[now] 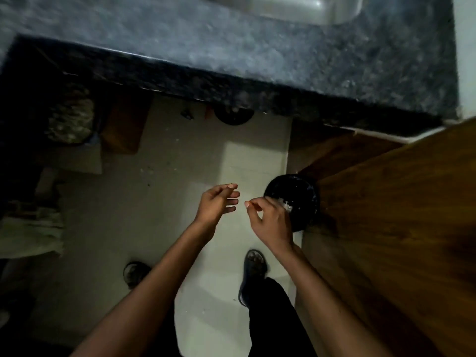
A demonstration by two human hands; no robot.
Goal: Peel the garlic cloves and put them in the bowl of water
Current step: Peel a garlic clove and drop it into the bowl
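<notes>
1. You are standing on a pale tiled floor [159,176], looking down past the front edge of a dark speckled counter [231,55]; a steel sink [296,9] is showing at the top of the view.
2. A brown wooden door [399,215] is filling the right side.
3. A black bin [296,199] is sitting on the floor just beside that door, holding pale scraps that look like garlic skins.
4. Your left hand [217,203] is hovering open, fingers loosely spread and pointing toward the bin, holding nothing you can see.
5. Your right hand [268,217] is the nearer one, partly over the bin's rim, thumb and forefinger pinched together; whether a scrap of skin is between them, you cannot tell.
6. No garlic cloves and no bowl of water are showing; they are probably up on the counter, out of view, so the next reach likely goes up and forward.
</notes>
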